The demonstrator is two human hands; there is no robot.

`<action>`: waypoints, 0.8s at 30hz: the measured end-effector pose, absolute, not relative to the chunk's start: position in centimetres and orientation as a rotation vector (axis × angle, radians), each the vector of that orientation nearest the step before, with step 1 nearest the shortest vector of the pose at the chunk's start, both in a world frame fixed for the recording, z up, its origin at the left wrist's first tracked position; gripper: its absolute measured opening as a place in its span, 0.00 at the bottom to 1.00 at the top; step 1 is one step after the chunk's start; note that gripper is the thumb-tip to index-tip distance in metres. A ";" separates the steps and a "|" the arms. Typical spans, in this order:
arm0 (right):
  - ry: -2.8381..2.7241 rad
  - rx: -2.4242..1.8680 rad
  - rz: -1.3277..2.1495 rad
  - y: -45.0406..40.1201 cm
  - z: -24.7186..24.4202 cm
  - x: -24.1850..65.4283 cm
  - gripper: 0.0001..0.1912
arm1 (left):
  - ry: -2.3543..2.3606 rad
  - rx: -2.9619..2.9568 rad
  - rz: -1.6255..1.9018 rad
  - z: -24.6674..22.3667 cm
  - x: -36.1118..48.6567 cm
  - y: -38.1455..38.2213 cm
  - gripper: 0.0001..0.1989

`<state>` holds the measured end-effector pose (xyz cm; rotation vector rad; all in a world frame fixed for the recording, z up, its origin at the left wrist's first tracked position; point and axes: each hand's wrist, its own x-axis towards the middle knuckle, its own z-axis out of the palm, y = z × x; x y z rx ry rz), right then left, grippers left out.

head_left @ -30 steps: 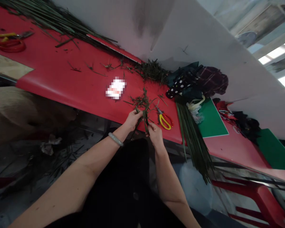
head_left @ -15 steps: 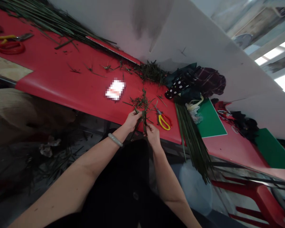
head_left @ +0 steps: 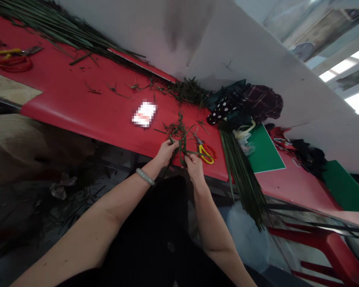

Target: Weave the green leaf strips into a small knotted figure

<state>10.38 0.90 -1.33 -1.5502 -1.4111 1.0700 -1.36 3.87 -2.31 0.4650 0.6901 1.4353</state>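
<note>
One pair of red-and-yellow-handled scissors (head_left: 18,51) lies far L on the red table covering (head_left: 77,99), nr a bare wood-look panel (head_left: 12,89). Behind it, a bundle of long green leaf strips (head_left: 56,26) runs along the stained whitish wall panel (head_left: 182,36). Next R, a white rect. item (head_left: 144,114) is pixelated; its reddish marks can't be read. The person's L hand (head_left: 165,152), w/ a pale bangle (head_left: 145,176) on the wrist, pinches a green leaf piece (head_left: 182,147) btwn thumb & fingers at the table's front edge. Leaf scraps (head_left: 175,128) lie just beyond; a bigger scrap heap (head_left: 191,91) sits by the panel. The R hand (head_left: 194,165) pinches the same piece, lower down. Close by on R: 2nd scissors (head_left: 206,155), then flower-print black cloth (head_left: 221,109), a leaf bundle (head_left: 242,171) hanging off the edge, plaid cloth (head_left: 265,99), a green board (head_left: 266,151) & a red plastic seat (head_left: 338,247) below.

Vs. 0.5 s ago: a strip now sticks out R from the piece, overlapping the 2nd scissors in view; only a short stub showed there before. Both hands have hardly moved.
</note>
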 end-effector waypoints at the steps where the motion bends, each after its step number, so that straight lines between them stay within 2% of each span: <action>1: -1.423 -1.544 1.056 1.5 -1.4 10.5 0.13 | 0.687 0.482 1.423 -2.4 -1.4 3.9 0.15; 5: -1.494 -1.428 0.987 3.7 -1.4 10.5 0.18 | 0.706 0.515 1.317 -2.3 -1.5 4.0 0.16; 10: -1.635 -1.395 0.905 5.5 -0.1 10.5 0.11 | 0.691 0.499 1.268 -1.9 -1.7 4.0 0.16; 16: -1.895 -1.466 0.745 6.3 1.6 11.2 0.09 | 0.705 0.467 1.309 -1.6 -1.6 3.8 0.14; 19: -1.907 -1.456 0.859 6.2 1.8 11.2 0.09 | 0.708 0.462 1.321 -1.9 -1.5 3.9 0.12; 24: -1.530 -1.425 1.044 5.2 0.4 10.5 0.13 | 0.697 0.429 1.380 -2.4 -1.4 4.2 0.13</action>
